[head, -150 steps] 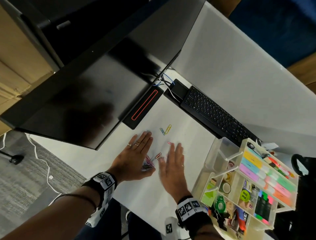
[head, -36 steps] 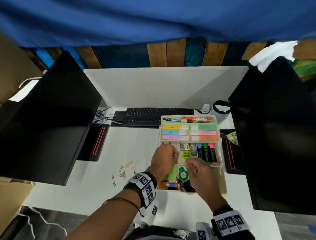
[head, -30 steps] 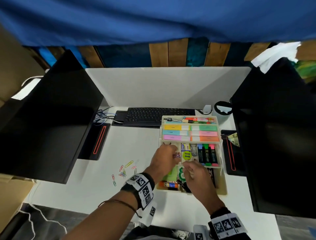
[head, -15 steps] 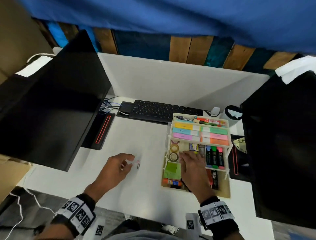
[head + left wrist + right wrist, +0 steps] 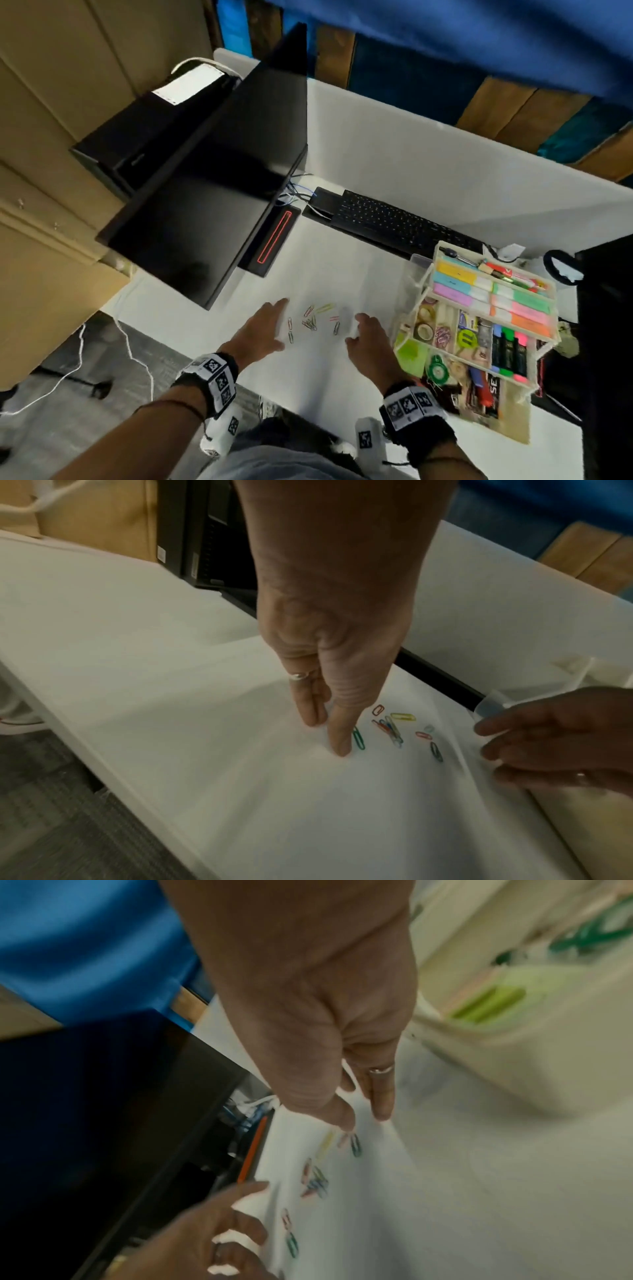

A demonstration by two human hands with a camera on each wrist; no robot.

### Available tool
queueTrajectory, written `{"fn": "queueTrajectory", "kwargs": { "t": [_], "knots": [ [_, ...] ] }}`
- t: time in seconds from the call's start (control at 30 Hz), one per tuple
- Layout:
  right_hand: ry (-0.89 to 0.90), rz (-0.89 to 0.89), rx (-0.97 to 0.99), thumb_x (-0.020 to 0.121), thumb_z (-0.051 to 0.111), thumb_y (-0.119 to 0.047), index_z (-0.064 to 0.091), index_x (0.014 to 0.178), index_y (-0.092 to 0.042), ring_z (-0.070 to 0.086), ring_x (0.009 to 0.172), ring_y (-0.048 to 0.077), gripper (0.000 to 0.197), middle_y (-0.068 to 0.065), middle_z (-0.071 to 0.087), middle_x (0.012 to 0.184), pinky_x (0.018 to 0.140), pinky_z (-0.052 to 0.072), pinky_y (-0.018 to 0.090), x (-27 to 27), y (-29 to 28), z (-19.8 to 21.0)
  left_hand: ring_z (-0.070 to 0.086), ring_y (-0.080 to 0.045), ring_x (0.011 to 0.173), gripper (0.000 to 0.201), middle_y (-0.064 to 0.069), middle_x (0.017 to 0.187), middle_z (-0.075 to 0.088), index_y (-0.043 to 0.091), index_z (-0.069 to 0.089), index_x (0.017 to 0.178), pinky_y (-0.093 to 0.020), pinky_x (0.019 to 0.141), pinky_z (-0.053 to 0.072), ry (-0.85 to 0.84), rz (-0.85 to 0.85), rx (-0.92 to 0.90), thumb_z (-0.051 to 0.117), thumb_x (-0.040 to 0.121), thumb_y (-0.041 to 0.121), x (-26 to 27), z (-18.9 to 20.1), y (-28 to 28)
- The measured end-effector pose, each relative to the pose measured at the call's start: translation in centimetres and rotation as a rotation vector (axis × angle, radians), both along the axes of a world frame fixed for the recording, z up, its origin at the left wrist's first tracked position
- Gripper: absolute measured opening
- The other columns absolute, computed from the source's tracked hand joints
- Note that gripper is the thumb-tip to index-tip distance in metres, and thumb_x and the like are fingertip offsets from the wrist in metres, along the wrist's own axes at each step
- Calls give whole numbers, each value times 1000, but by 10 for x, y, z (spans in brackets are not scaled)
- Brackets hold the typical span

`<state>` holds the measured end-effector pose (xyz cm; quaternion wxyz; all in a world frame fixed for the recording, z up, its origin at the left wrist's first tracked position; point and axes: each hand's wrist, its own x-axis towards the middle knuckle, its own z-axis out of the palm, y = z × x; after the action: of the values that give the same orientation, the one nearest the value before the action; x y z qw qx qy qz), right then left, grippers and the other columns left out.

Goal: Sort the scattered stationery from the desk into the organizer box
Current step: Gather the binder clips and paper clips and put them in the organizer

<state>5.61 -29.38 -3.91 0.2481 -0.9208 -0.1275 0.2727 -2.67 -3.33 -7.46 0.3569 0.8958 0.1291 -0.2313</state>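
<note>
Below, on a white desk (image 5: 342, 267), two bare hands flank a scatter of coloured paper clips (image 5: 312, 320). Farthest left stands a dark monitor (image 5: 212, 205), its base marked by a red outline, with a black keyboard (image 5: 404, 224) further back along the desk. The left hand (image 5: 262, 334) lies just left of the clips, its fingers straight and holding nothing; the left wrist view shows one fingertip (image 5: 341, 746) pressed to the desk right beside a green clip (image 5: 358, 737). The clips lie loose on the surface between the two hands, some bunched together, others apart. The right hand (image 5: 371, 342) hovers just right of them, fingers extended and loosely spread, gripping nothing. Just beyond that hand, at the right, sits the cream organizer box (image 5: 527, 435), its compartments showing pastel sticky notes (image 5: 493, 301), highlighters (image 5: 508, 351), tape rolls (image 5: 424, 322) and a small heap of clips (image 5: 442, 335) already inside.
</note>
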Motion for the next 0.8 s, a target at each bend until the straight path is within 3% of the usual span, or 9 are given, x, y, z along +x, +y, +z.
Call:
{"fn": "queueTrajectory", "kwargs": {
  "t": [0.07, 0.13, 0.3, 0.37, 0.43, 0.57, 0.63, 0.73, 0.8],
  "knots": [
    [67, -37, -61, 92, 69, -14, 29, 153, -1, 45, 133, 35, 74, 20, 37, 142, 112, 34, 30, 2, 15, -14, 51, -18, 102, 112, 2, 113, 44, 35, 16, 163, -31, 93, 47, -61, -5, -3, 86, 77, 17, 7, -7, 3],
    [35, -91, -38, 84, 75, -13, 35, 146, 1, 47, 126, 39, 74, 20, 37, 135, 111, 42, 36, 6, 30, -20, 53, -19, 101, 115, 4, 110, 43, 35, 16, 163, -31, 91, 49, -74, -20, 12, 89, 74, 22, 15, -11, 3],
    [61, 33, -31, 77, 84, -24, 46, 136, -6, 50, 120, 32, 73, 7, 37, 124, 103, 50, 37, 11, 69, -26, 59, -28, 108, 107, -9, 131, 50, 22, 30, 160, -44, 95, 53, -78, -93, -28, 91, 72, 22, 32, -13, -17],
    [76, 131, -16, 77, 84, -20, 52, 130, -11, 52, 118, 29, 63, -1, 39, 113, 98, 51, 34, 11, 80, -20, 59, -29, 114, 94, -9, 131, 53, 21, 44, 150, -41, 97, 51, -94, -109, 4, 91, 69, 20, 36, -15, -25],
    [44, 244, -30, 79, 83, -16, 59, 127, -9, 50, 117, 28, 55, -11, 40, 100, 100, 50, 37, 12, 85, -11, 63, -30, 107, 73, -7, 120, 57, 21, 57, 137, -40, 92, 53, -120, -100, 25, 88, 71, 19, 38, -16, -26],
    [-69, 242, -23, 78, 87, -21, 57, 133, -10, 51, 116, 27, 63, 6, 46, 124, 100, 51, 39, 12, 79, -23, 66, -28, 94, 33, -5, 108, 62, 18, 73, 113, -39, 86, 55, -190, -74, 25, 80, 81, 23, 37, -18, -21],
    [-110, 246, -30, 83, 84, -21, 63, 124, -11, 55, 110, 25, 47, 7, 47, 122, 95, 54, 37, 10, 77, -31, 66, -28, 85, 13, -5, 99, 63, 14, 74, 98, -42, 81, 56, -232, -88, 16, 74, 86, 21, 35, -18, -20],
    [-196, 298, -28, 93, 73, -21, 72, 104, -19, 57, 91, 20, 11, 0, 50, 101, 79, 56, 31, 3, 80, -35, 65, -30, 81, 6, -8, 92, 62, 11, 72, 88, -43, 75, 56, -258, -105, 35, 69, 90, 15, 36, -18, -19],
    [-230, 353, -58, 97, 66, -17, 77, 103, -23, 56, 87, 18, 13, -2, 52, 94, 77, 53, 27, -2, 79, -43, 66, -33, 83, 10, -10, 94, 62, 9, 69, 85, -39, 72, 53, -261, -103, 45, 67, 93, 17, 38, -17, -20]
  ]
}}
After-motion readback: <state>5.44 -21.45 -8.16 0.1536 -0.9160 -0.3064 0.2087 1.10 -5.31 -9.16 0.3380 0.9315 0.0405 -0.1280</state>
